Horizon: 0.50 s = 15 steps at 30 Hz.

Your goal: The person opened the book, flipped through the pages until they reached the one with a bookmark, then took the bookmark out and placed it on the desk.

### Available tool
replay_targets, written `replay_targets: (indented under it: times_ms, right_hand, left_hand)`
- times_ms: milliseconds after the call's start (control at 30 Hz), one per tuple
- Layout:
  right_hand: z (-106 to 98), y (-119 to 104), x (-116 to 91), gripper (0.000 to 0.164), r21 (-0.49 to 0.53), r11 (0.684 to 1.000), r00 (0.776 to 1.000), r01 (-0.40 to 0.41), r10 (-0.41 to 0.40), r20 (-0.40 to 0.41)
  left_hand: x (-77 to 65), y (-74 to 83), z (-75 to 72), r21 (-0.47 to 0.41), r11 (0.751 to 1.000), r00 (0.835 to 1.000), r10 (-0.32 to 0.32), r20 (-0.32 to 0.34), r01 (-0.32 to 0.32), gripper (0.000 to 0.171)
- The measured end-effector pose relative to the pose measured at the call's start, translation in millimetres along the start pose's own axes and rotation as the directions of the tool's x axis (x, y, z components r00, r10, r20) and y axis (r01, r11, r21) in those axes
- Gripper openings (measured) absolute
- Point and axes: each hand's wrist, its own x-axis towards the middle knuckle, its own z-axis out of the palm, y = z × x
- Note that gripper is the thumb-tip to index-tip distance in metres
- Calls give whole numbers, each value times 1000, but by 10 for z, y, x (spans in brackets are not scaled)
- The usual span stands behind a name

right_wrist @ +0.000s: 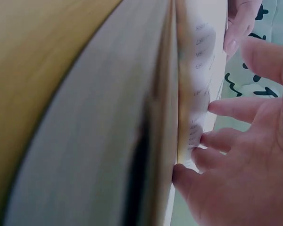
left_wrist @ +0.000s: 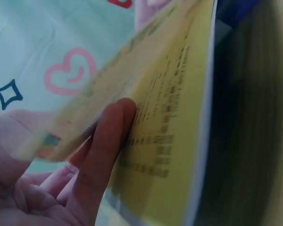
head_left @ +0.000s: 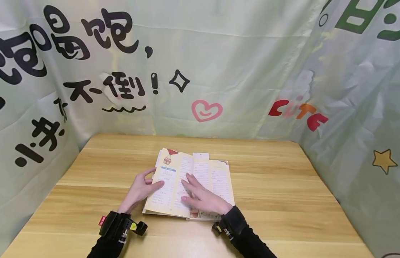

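Note:
An open book (head_left: 164, 201) with printed text and a red balloon drawing lies on the table in the head view. My left hand (head_left: 139, 190) holds its left side, thumb on top of the page and fingers behind the leaf. In the left wrist view, the fingertips (left_wrist: 108, 122) lie against the back of a yellowish page (left_wrist: 179, 141). My right hand (head_left: 206, 200) rests on the pages near the centre fold, fingers extended. The right wrist view shows its fingertips (right_wrist: 216, 107) at the page surface. A white strip with a small hole (head_left: 201, 156) sticks out past the book's top edge.
The wooden table (head_left: 271, 186) extends around the book. Behind it and at both sides hangs a pale green printed cloth (head_left: 245, 71). Black wrist straps with small cameras, such as the left strap (head_left: 113, 225), sit on both wrists.

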Motion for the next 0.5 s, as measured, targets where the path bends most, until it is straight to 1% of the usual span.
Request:
replay_targets:
  times_ms: [100,333,500]
  right_hand:
    - [0,26,-10,69,1,1000,1000,21,-21,1]
    - [3,94,-51,70,-7,1000,999,26,-25,24]
    - [6,118,-55,70,-5,999,998,54,-54,38]
  left_hand:
    - [13,-22,-5,40,999,999,14,-30,-13,71]
    - [38,-139,-27,120,993,998,23,-51,-17,72]
    - [25,-172,0,204,979,997,36,-67,-22,76]
